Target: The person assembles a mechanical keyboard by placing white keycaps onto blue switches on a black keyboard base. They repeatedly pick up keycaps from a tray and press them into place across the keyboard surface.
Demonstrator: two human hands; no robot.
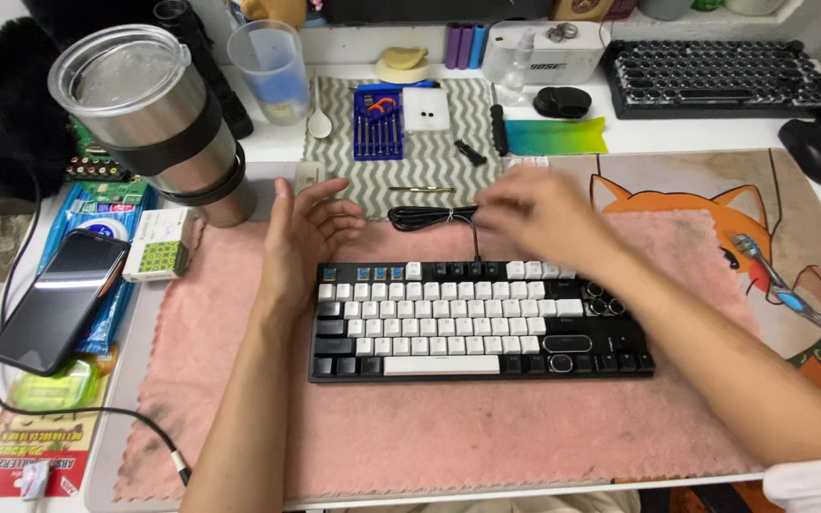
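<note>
A black keyboard (480, 323) with white and black keycaps lies on a pink cloth (448, 427); several top-row caps are off, showing blue switches. Its coiled black cable (432, 218) rests just behind it. My left hand (301, 233) hovers open, palm up, behind the keyboard's top left corner, holding nothing. My right hand (539, 214) is motion-blurred above the keyboard's top edge, near the cable; whether it holds anything cannot be made out.
A steel tumbler (159, 119) stands at far left, a phone (59, 299) and small box (161, 244) beside it. Behind: a zigzag mat with a blue screwdriver set (378, 123), plastic cup (271, 68), second keyboard (715, 78), mouse (817, 150). A toothbrush (786, 294) lies right.
</note>
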